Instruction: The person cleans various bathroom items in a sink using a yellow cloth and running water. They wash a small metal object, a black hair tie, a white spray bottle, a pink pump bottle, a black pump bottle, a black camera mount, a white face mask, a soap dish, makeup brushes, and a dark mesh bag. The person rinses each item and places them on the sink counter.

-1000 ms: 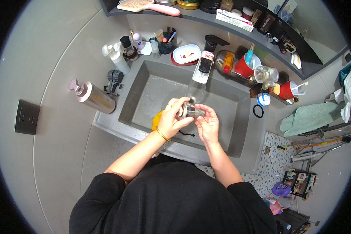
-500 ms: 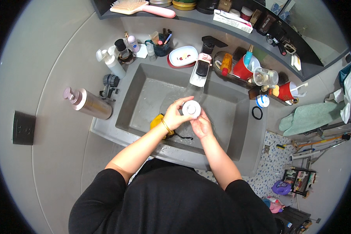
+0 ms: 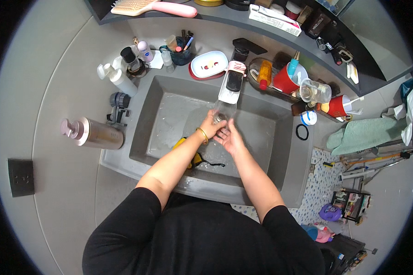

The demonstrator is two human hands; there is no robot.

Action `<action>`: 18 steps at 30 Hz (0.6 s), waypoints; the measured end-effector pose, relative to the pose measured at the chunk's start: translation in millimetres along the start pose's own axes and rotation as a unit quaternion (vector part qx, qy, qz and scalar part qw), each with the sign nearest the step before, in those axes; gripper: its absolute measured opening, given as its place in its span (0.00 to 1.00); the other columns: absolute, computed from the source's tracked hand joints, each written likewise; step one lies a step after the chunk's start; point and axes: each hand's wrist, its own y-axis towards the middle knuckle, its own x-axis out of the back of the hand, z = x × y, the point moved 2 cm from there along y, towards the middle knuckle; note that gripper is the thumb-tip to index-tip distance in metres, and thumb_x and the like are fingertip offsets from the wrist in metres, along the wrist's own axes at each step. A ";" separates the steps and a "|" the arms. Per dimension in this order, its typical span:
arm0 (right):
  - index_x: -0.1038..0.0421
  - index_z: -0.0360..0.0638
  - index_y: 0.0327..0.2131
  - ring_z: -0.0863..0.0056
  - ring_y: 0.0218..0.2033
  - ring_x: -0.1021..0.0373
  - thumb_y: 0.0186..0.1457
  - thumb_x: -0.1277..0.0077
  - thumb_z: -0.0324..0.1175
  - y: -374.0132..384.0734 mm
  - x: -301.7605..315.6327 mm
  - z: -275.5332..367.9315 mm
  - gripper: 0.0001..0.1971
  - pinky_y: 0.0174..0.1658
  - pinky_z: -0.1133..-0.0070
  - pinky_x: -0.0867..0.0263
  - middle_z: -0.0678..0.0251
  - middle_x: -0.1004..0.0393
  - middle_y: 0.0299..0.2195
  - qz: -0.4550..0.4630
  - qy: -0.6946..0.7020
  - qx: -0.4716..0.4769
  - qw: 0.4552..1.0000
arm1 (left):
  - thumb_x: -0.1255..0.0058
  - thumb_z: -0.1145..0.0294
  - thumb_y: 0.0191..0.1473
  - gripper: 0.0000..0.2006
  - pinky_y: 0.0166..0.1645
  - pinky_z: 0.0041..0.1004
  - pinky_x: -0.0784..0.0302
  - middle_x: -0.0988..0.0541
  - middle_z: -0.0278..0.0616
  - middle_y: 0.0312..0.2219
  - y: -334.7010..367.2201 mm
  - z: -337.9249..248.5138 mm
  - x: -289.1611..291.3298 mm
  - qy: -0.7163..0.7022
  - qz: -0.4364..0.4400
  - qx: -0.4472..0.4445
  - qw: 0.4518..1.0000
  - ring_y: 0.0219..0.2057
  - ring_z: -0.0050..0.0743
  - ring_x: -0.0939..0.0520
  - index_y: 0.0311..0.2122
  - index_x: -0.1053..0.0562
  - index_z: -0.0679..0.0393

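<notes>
Sm. shiny item beside L grip, R grip adj.; open/closed unclear, both.

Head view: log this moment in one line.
left hand: at running tap | right hand: beside left | grasp: unclear | sink: yellow-and-black object inside

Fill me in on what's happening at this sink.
A person in a black top has the left hand and right hand close together by the water running from the faucet, over the gray sink. What, if anything, they hold is hidden. A yellow-and-black item lies in the sink near the left forearm.
</notes>
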 end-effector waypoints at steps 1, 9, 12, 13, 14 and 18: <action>0.40 0.43 0.41 0.67 0.42 0.39 0.51 0.56 0.45 3.9 1.2 4.3 0.19 0.47 0.64 0.43 0.61 0.36 0.38 0.059 -0.018 0.015 0.998 | 0.46 0.69 0.43 0.26 0.42 0.22 0.34 0.30 0.39 0.36 2.2 2.3 1.2 0.062 0.020 -0.012 0.998 0.37 0.25 0.30 0.47 0.41 0.60; 0.36 0.39 0.36 0.78 0.27 0.33 0.49 0.53 0.31 47.2 5.4 11.6 0.11 0.28 0.78 0.35 0.67 0.31 0.30 -0.064 -0.201 0.124 0.970 | 0.49 0.79 0.42 0.19 0.36 0.23 0.32 0.27 0.38 0.32 15.8 45.5 13.2 -0.216 0.065 0.223 0.948 0.33 0.23 0.27 0.43 0.36 0.64; 0.34 0.39 0.35 0.80 0.24 0.34 0.49 0.53 0.32 50.3 0.6 13.2 0.10 0.24 0.81 0.37 0.69 0.31 0.28 -0.136 -0.279 0.135 0.941 | 0.47 0.76 0.42 0.15 0.31 0.22 0.30 0.26 0.39 0.28 15.3 5.0 12.7 -0.012 0.058 0.208 0.976 0.27 0.23 0.26 0.38 0.33 0.65; 0.34 0.39 0.35 0.80 0.24 0.35 0.49 0.53 0.32 49.0 -1.3 13.6 0.10 0.24 0.82 0.37 0.69 0.30 0.28 -0.130 -0.291 0.144 0.937 | 0.46 0.74 0.41 0.12 0.29 0.22 0.30 0.26 0.37 0.24 13.8 8.8 10.1 -0.105 0.036 0.183 0.977 0.24 0.22 0.27 0.34 0.31 0.64; 0.34 0.38 0.35 0.81 0.23 0.35 0.50 0.53 0.32 46.9 -1.7 14.4 0.10 0.23 0.82 0.38 0.69 0.30 0.28 -0.123 -0.303 0.153 0.933 | 0.46 0.74 0.41 0.13 0.29 0.21 0.31 0.26 0.37 0.24 12.7 12.8 9.9 -0.104 0.032 0.189 0.976 0.24 0.22 0.27 0.34 0.31 0.64; 0.33 0.38 0.34 0.82 0.23 0.36 0.50 0.54 0.32 71.6 29.4 1.0 0.09 0.23 0.83 0.39 0.69 0.30 0.26 -0.122 -0.378 0.290 0.871 | 0.46 0.74 0.41 0.15 0.30 0.21 0.31 0.26 0.37 0.26 12.8 21.8 7.9 -0.059 0.037 0.190 0.979 0.26 0.20 0.27 0.37 0.32 0.65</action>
